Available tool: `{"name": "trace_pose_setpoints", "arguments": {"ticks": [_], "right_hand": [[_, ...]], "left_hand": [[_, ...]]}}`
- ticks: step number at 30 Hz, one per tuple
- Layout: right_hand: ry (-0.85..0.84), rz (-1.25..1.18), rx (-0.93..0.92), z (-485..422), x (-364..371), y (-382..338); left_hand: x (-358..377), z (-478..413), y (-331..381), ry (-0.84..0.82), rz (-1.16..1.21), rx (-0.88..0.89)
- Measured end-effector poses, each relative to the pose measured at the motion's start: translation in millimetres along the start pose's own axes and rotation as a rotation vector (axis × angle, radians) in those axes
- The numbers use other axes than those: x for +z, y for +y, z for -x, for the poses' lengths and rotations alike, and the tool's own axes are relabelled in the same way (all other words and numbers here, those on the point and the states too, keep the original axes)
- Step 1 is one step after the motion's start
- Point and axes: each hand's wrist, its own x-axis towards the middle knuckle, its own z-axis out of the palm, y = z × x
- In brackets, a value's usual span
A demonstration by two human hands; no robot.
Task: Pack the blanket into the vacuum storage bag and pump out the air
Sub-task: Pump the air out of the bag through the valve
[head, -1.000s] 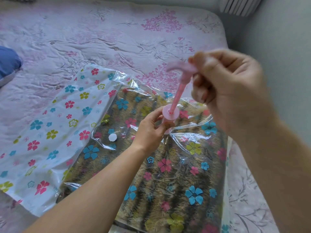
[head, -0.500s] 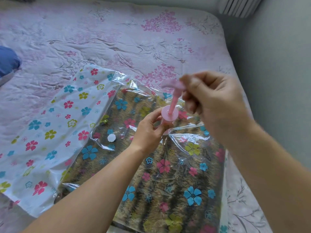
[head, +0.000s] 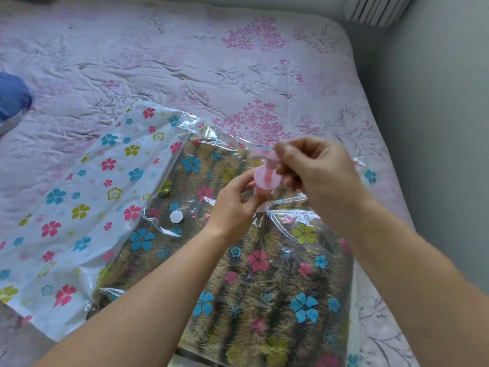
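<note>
The brown blanket (head: 264, 287) lay flat inside the clear flowered bag (head: 79, 207) on the bed (head: 238, 62). A pink pump (head: 266, 178) stood upright on the bag, nearly fully pressed in.

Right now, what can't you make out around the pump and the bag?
- Head view: where the pink hand pump meets the vacuum storage bag, covered by the left hand.
- Head view: the pump handle's right end, blurred and wrapped by the right hand.
- Head view: the bag's near edge, behind both forearms and cut by the bottom edge.
- Head view: the blue fabric item, cut by the left edge.
</note>
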Motion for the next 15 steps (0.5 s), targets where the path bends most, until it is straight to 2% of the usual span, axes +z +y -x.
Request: {"name": "trace_pose_setpoints", "arguments": {"ticks": [3,5,7,12,15], "right_hand": [[-0.096,-0.194,-0.212,2,-7,-44],[-0.121,-0.280,-0.259,2,-9,-52],[-0.071,-0.247,-0.200,1,-6,-35],[0.070,0.056,0.144,4,7,27],[0.042,0.093,0.104,4,4,17]], "left_hand": [[1,1,-1,0.002,-0.011,-0.003],[2,1,-2,0.011,-0.013,-0.005],[3,1,-2,0.013,-0.013,0.003],[1,0,-4,0.024,0.005,-0.017],[1,2,-6,0.020,-0.005,-0.013]]}}
